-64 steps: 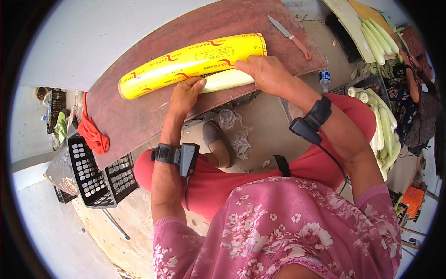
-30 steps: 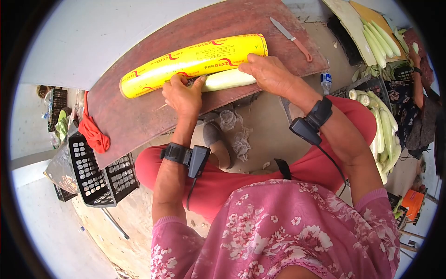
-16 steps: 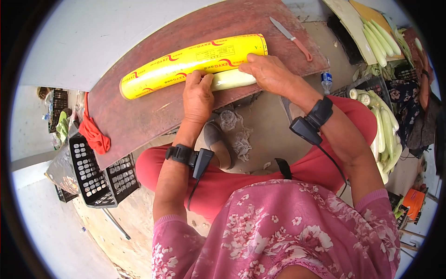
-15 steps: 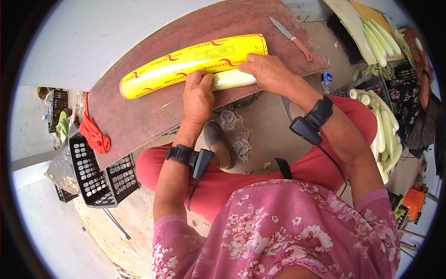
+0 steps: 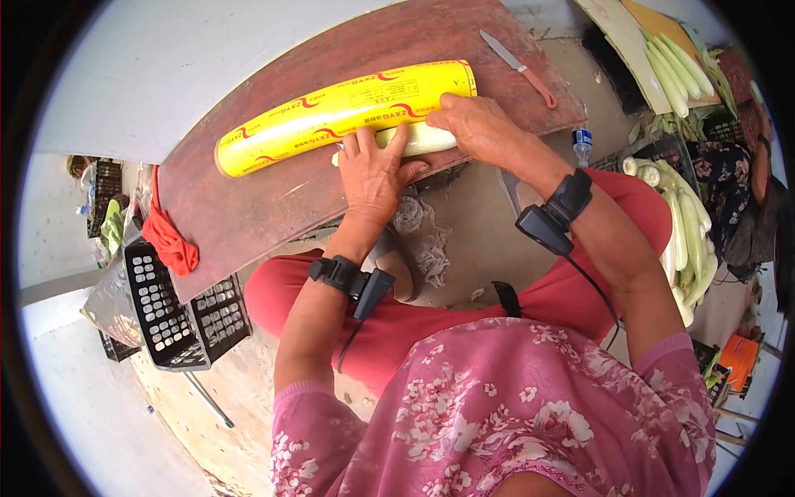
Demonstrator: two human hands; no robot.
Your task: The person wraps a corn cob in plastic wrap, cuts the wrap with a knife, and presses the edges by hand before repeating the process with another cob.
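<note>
A yellow roll with red lettering [image 5: 331,116] lies across the reddish-brown table [image 5: 273,199]. Along its near side is a pale green long vegetable [image 5: 426,139], which looks covered in shiny film. My left hand [image 5: 373,172] rests over the vegetable's left part, fingers spread, thumb pointing right. The vegetable's left tip shows just beyond my fingers. At the right end, my right hand [image 5: 476,124] has its fingers closed on the vegetable, close against the roll's right end.
A knife with a pink handle [image 5: 538,87] lies at the table's right. A red cloth [image 5: 170,240] hangs at the left edge above black crates [image 5: 157,306]. More pale vegetables [image 5: 683,240] are piled at right, near a bottle [image 5: 582,147] and another person's arm [image 5: 760,161].
My left hand has shifted right and spread its fingers flat over the vegetable, uncovering its left tip. My right hand has barely moved.
</note>
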